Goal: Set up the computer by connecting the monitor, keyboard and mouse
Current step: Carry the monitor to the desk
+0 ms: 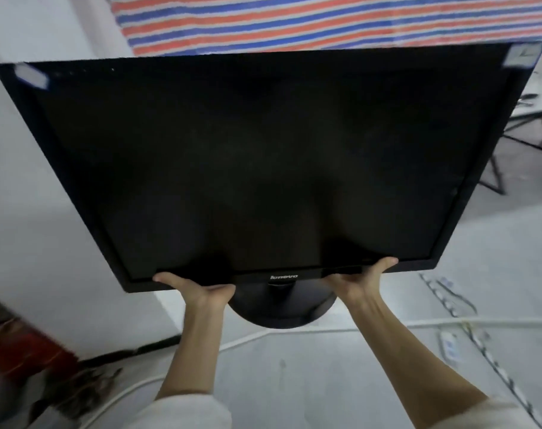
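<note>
**Black Lenovo monitor, held aloft**

Black-framed Lenovo monitor (263, 162), screen dark, raised off the floor on its round base (282, 308). Left hand (201, 287) and right hand (361, 278) each grip the bottom bezel, thumbs on the front. Behind: striped red-blue-white tarpaulin (294, 20). Below: white cable (325, 329) and power strip (449, 346) on grey floor (294, 382).

Below you is a pale grey floor (294, 382). On it, a white cable (325, 331) runs across from the right toward the lower left. A white power strip (448, 346) lies at the right, beside a long strip of small white pieces (492, 363), blurred. At far left a red object (22, 351) sits on the floor, with dark debris (87, 385) just beside it. A black-framed folding table (539, 119) stands at upper right.
</note>
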A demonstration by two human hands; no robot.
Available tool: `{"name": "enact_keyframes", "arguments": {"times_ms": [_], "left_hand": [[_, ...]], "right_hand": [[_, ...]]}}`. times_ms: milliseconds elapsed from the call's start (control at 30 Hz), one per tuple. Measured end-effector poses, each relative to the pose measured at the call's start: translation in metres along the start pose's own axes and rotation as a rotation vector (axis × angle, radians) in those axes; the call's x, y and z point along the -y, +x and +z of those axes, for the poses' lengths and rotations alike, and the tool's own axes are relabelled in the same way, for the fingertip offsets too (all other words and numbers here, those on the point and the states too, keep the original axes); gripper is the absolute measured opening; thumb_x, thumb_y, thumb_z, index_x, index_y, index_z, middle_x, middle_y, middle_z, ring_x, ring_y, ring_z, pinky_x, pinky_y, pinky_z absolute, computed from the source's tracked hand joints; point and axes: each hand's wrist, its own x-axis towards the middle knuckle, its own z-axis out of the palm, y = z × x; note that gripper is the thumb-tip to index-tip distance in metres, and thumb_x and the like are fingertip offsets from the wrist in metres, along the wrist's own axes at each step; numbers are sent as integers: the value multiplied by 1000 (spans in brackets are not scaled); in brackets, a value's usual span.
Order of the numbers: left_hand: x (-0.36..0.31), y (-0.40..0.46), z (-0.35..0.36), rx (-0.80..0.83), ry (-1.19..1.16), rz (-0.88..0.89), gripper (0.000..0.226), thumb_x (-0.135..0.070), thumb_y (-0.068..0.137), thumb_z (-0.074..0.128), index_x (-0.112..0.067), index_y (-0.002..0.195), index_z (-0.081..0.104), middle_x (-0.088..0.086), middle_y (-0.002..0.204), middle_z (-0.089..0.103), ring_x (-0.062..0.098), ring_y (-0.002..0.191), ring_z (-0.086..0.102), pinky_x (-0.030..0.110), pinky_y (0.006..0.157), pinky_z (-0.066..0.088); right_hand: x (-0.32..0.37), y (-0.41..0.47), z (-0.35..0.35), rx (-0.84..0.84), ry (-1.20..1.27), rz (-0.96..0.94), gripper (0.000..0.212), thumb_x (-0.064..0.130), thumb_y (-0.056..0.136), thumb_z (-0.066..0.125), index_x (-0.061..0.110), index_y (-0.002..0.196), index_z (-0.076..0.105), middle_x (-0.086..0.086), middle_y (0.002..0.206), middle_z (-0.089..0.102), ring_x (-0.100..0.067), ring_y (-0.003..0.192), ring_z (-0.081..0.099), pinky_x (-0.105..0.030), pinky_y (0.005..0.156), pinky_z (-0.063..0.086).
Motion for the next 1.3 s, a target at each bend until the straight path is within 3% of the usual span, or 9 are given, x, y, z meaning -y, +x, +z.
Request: {"name": "enact_keyframes", "arguments": {"times_ms": [200, 433, 600, 700, 833, 867, 1100, 1200, 1300], "left_hand": [[143, 64, 78, 77, 130, -272, 101, -92, 57, 43, -24, 132, 51, 5, 128, 55, 31, 118, 52, 47, 95, 41], [311, 162, 174, 149, 225, -492, 101, -90, 60, 46, -26, 137, 45, 8, 137, 48, 35, 124, 46, 53, 107, 35], [421, 233, 280, 223, 298, -615, 98, -89, 64, 41, -24, 137, 44, 6, 130, 50, 35, 117, 49, 50, 91, 43], [477, 261, 343, 264, 316, -681, 96, -89, 64, 42, -25, 136, 45, 6, 134, 49, 33, 120, 49, 48, 93, 43], [550, 292, 408, 196, 366, -746, 90, -88, 64, 43, -24, 126, 51, 5, 110, 58, 28, 93, 58, 42, 64, 50], [574, 304, 424, 187, 375, -760, 91, -89, 63, 44, -24, 127, 51, 4, 109, 59, 27, 94, 58, 41, 63, 50], [727, 378, 498, 114, 452, -778, 95, -92, 59, 42, -30, 131, 49, -2, 129, 53, 25, 113, 54, 36, 96, 45], [805, 411, 536, 139, 441, -788, 88, -91, 62, 40, -26, 119, 56, 0, 118, 59, 25, 108, 56, 35, 96, 46], [880, 449, 584, 213, 417, -808, 96, -94, 55, 42, -23, 118, 60, 4, 124, 60, 30, 113, 56, 41, 102, 44]], "right_hand": [[135, 52, -8, -93, 192, -226, 100, 89, 56, 48, 15, 123, 59, -11, 124, 61, -36, 115, 56, -47, 103, 41], [267, 143, 8, -34, 313, -415, 96, 87, 61, 46, 16, 124, 55, -12, 126, 57, -37, 118, 52, -52, 104, 39], [369, 235, 51, 12, 425, -548, 100, 86, 55, 54, 18, 128, 54, -12, 133, 53, -40, 123, 48, -55, 105, 35], [422, 270, 85, 36, 448, -609, 98, 86, 59, 50, 15, 127, 52, -13, 129, 54, -40, 121, 49, -53, 106, 36], [496, 316, 116, 35, 424, -682, 97, 88, 59, 47, 18, 126, 54, -11, 132, 53, -39, 123, 48, -52, 106, 35], [519, 332, 121, 31, 414, -697, 97, 88, 59, 46, 19, 127, 54, -11, 132, 54, -39, 123, 48, -53, 106, 35], [658, 438, 134, 34, 420, -720, 101, 88, 54, 51, 20, 127, 55, -11, 132, 54, -40, 122, 49, -53, 105, 36], [727, 493, 140, 32, 450, -731, 100, 89, 54, 50, 19, 127, 55, -11, 130, 55, -39, 122, 49, -51, 106, 36], [797, 546, 155, 53, 467, -741, 99, 88, 56, 49, 18, 126, 55, -11, 130, 55, -38, 122, 49, -49, 107, 36]]}}
